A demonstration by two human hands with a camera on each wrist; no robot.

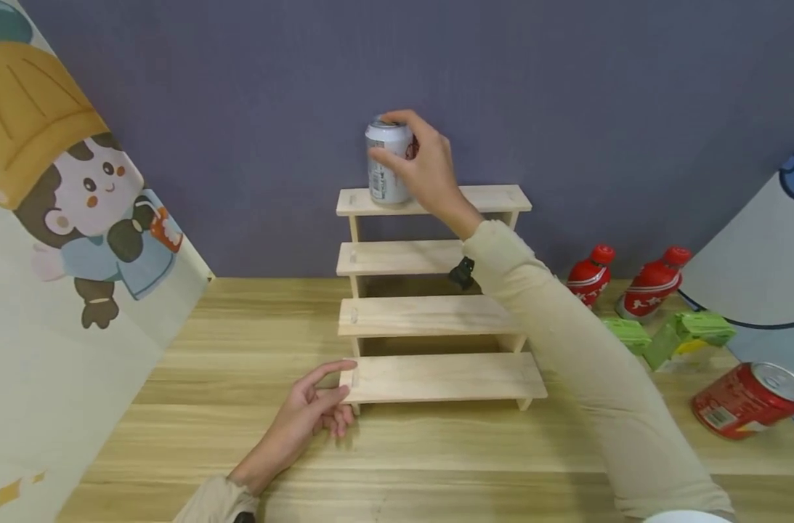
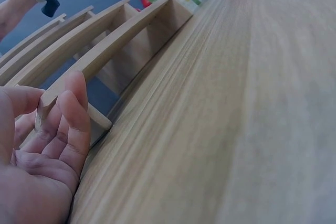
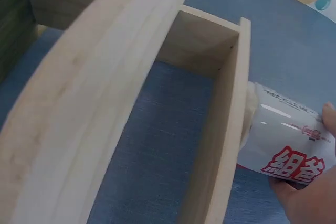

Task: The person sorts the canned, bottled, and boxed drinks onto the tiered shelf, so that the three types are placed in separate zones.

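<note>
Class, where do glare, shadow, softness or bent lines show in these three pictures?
Head: shade beneath the boards of the shelf; left wrist: grain on the table soft toward the lower right, shelf edges bowed, likely by the lens; right wrist: glare streaks on the white can.

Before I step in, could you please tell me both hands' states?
Left hand: closed, pinching the bottom shelf.
Right hand: closed around the white can.

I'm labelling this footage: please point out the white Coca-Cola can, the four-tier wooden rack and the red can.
White Coca-Cola can (image 3: 286, 134), right wrist view: its printed side.
Four-tier wooden rack (image 1: 423, 317), head view: third board from the top.
Red can (image 1: 738, 403), head view: its side wall.
</note>
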